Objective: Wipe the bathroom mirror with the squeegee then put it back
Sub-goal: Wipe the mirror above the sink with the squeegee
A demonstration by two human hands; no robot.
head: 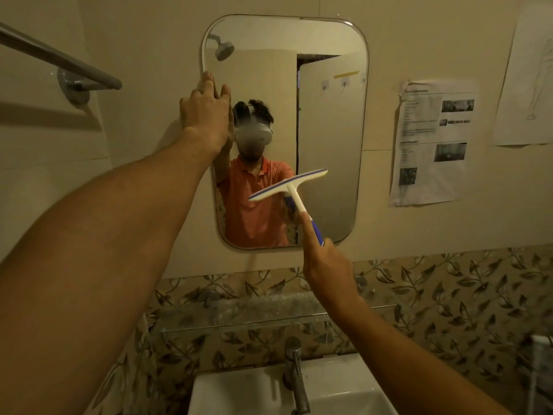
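Up against the mirror (329, 121), the squeegee (288, 184) is white with a blue-edged blade, tilted, its blue-and-white handle wrapped in the right hand (327, 266). Whether the blade touches the glass is unclear. The left hand (206, 110) presses flat, fingers spread, on the mirror's left edge, holding nothing. Below are a glass shelf (239, 313), tap (294, 372) and sink (239, 393); papers (431, 142) hang right.
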